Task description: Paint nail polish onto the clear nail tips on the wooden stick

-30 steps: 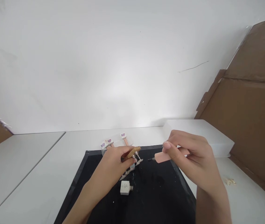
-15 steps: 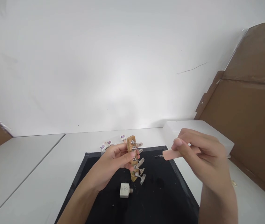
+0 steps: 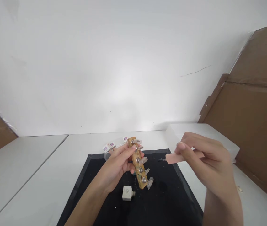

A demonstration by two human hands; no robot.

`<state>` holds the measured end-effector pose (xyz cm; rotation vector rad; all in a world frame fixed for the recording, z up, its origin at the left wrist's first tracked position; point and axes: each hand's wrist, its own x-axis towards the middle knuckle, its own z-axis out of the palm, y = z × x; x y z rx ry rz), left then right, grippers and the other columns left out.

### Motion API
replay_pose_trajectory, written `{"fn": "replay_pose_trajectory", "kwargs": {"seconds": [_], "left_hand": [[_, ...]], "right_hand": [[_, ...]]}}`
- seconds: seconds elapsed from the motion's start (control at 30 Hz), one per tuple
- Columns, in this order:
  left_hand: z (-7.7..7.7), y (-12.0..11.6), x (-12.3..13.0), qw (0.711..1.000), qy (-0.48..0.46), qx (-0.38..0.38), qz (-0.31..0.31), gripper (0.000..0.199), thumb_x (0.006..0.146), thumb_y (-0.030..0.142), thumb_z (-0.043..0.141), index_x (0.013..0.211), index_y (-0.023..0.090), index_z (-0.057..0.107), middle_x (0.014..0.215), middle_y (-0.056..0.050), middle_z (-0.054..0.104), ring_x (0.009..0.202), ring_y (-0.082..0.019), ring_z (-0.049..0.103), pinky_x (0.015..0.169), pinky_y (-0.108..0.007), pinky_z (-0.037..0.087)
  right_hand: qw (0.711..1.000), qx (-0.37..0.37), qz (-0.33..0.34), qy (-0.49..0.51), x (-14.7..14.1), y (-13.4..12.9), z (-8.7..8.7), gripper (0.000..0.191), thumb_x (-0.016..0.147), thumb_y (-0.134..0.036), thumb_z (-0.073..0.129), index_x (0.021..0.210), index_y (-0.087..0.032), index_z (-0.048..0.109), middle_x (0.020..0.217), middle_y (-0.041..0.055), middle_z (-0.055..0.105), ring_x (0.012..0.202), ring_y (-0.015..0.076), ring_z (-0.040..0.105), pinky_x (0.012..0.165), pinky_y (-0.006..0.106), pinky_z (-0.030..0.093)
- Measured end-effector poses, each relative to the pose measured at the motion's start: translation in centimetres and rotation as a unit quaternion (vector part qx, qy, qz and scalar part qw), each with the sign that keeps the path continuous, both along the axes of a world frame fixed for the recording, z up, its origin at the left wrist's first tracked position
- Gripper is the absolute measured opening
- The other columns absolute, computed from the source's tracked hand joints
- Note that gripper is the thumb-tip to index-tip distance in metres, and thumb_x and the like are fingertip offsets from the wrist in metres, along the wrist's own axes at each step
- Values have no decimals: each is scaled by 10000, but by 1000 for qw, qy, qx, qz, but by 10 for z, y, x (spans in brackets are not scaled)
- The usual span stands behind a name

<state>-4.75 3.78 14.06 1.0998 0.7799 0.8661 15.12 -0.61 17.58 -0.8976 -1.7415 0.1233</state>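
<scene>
My left hand (image 3: 120,160) grips a wooden-looking nail tip stand (image 3: 137,166) near its upper end. Several clear false nail tips (image 3: 143,161) stick out from the stand's right side on silver metal mounts. In my right hand (image 3: 204,157) is a nail polish brush, pinched by its pale pink cap (image 3: 173,158). Its dark bristle end (image 3: 161,160) points left toward the nail tips, apart from them. Below the stand, a small white square polish bottle (image 3: 127,193) lies on its side, its neck facing right and uncapped.
A black mat (image 3: 109,210) covers the middle of the white table (image 3: 36,169). Behind my left hand are small packages with printed labels (image 3: 109,146). A translucent white box (image 3: 189,128) stands behind my right hand, beside brown cardboard (image 3: 246,125).
The stand has turned in my left hand: its lower end has swung right and the nail tips face more toward me. My right hand holds the brush almost unchanged.
</scene>
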Motion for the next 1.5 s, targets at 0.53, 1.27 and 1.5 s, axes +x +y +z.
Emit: {"fn": "replay_pose_trajectory", "kwargs": {"seconds": [0.53, 1.27, 1.5], "left_hand": [[1, 0, 0, 1000, -1, 14, -3, 210, 855, 335, 436, 934, 181, 556, 868, -44, 573, 836, -159, 569, 535, -233, 342], [4, -1, -1, 1000, -27, 2, 7, 224, 840, 296, 458, 953, 169, 603, 888, -48, 601, 857, -169, 583, 544, -206, 386], [8, -2, -1, 999, -41, -24, 3, 239, 826, 333, 493, 964, 184, 620, 905, -42, 619, 868, -160, 579, 580, -206, 418]], "right_hand": [[1000, 5, 11, 1, 1, 0, -1, 268, 844, -118, 544, 586, -184, 571, 479, -10, 604, 429, 100, 395, 402, 255, 280], [1000, -2, 12, -2, 5, -1, 4, 287, 843, -120, 539, 566, -178, 584, 473, -12, 604, 433, 93, 409, 405, 237, 302], [1000, -1, 2, -8, 8, -3, 7, 293, 849, -133, 534, 561, -179, 558, 457, -19, 582, 423, 89, 416, 404, 230, 306]]}}
